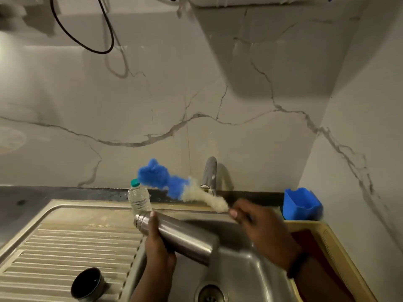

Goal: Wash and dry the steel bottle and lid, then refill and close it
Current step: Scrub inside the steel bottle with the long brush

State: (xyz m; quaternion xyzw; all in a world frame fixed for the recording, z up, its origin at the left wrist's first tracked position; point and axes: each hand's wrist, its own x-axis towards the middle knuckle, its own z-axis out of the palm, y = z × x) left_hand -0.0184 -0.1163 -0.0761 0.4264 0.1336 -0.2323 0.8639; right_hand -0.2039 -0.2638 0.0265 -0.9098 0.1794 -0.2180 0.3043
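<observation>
My left hand (158,243) grips the steel bottle (181,236) around its middle and holds it tilted over the sink, with the open neck pointing up and left. A bottle brush (174,186) with blue and white bristles is in the air above the bottle, outside it. My right hand (259,227) holds its handle end. The bristle head points up and left, blurred by motion. The steel lid (88,284) lies on the draining board at the lower left, open side showing.
The steel sink (239,269) has a drain at the bottom centre and a ribbed draining board on its left. A tap (209,173) stands behind it. A clear plastic bottle (139,197) with a teal cap stands at the sink's back edge. A blue holder (302,203) and a yellow tray (331,240) are on the right.
</observation>
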